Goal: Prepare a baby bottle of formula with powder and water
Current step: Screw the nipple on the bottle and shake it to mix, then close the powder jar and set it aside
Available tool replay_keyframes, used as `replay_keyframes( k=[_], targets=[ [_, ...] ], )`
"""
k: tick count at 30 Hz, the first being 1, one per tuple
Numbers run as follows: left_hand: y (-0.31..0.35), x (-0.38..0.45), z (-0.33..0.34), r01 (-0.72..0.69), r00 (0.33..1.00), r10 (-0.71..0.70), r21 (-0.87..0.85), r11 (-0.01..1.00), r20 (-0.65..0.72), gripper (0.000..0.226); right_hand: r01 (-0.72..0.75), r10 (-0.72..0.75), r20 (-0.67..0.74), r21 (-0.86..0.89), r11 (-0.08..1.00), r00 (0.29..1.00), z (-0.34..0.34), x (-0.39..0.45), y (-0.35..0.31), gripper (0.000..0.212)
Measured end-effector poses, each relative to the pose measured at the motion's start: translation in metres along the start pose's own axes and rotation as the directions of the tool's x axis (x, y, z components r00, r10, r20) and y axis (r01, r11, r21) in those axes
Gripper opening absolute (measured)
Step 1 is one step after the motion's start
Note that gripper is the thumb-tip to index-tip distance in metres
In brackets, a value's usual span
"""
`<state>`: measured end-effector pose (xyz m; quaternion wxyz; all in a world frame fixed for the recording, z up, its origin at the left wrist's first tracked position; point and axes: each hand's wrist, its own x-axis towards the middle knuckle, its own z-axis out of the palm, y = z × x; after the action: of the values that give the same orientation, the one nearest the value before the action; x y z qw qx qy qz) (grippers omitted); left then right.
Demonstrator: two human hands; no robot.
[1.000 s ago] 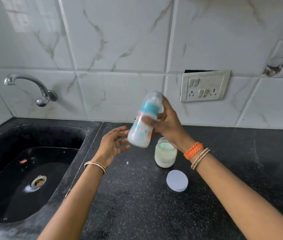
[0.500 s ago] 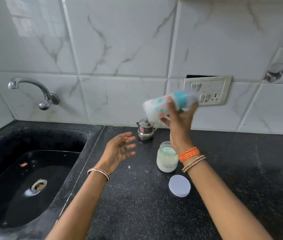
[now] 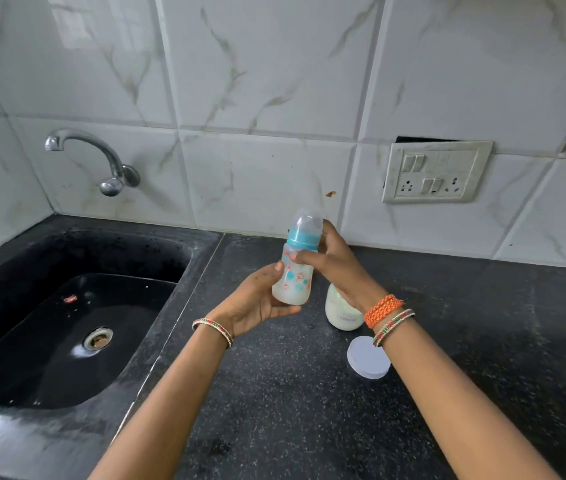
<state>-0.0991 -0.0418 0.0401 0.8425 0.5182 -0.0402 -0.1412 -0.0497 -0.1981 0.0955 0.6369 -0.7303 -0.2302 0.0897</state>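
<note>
White marble-look tiles are backing a black speckled bench point(image 3: 309, 403), with a black sink point(image 3: 66, 327) sunk into its left end and a steel tap point(image 3: 101, 157) sticking out of the wall above it. A switch and socket plate point(image 3: 435, 173) is sitting on the wall to the right.

I am holding the baby bottle point(image 3: 295, 268) upright above the bench, just right of the sink's edge. My right hand point(image 3: 337, 268) is wrapping around its upper body just under the teal collar, fingers point(image 3: 304, 256) pressing across the front and thumb rising beside the clear cap; that grip is closed firmly on the bottle. My left hand point(image 3: 257, 301) is cupping the lower part, thumb lying against the printed side and fingers curling under the base, so this grip is closing on the bottle too. Milky white liquid is sitting in the bottom of the bottle.

Behind my right wrist an open jar point(image 3: 342, 315) of white powder is standing on the bench, partly hidden by that wrist. Its round white lid point(image 3: 368, 356) is lying flat on the bench just in front of it, near my right forearm.
</note>
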Motion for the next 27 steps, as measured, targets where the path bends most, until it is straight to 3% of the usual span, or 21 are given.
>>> replay_keyframes(
  k=[3,8,13,17,22,27],
  targets=[
    [-0.015,0.0,-0.005,-0.012,0.994,0.01,-0.013,1.0,-0.106,0.05,-0.023,0.025,0.004,-0.244,0.969,1.0,0.007,0.006,0.011,0.063],
    [-0.03,-0.001,-0.029,0.028,0.98,-0.023,0.025,0.999,-0.198,0.028,0.006,-0.015,-0.023,-0.364,0.931,1.0,0.019,0.015,0.04,0.093],
    [-0.028,0.012,-0.065,0.055,0.941,-0.027,0.074,0.996,-0.336,0.031,0.011,-0.031,-0.033,-0.481,0.877,0.999,0.031,0.043,0.065,0.066],
    [-0.013,0.031,-0.102,0.037,0.853,0.041,0.139,0.99,-0.52,0.028,0.07,-0.114,-0.045,-0.555,0.829,0.992,0.035,0.099,0.069,0.063],
    [-0.003,0.052,-0.138,0.108,0.836,0.018,0.196,0.975,-0.549,0.019,0.036,-0.046,0.001,-0.647,0.761,0.999,0.042,0.16,0.087,0.063],
    [-0.006,0.069,-0.149,0.113,0.854,0.026,0.232,0.966,-0.52,0.022,-0.005,-0.011,-0.015,-0.802,0.597,1.0,0.046,0.155,0.098,0.055]
  ],
)
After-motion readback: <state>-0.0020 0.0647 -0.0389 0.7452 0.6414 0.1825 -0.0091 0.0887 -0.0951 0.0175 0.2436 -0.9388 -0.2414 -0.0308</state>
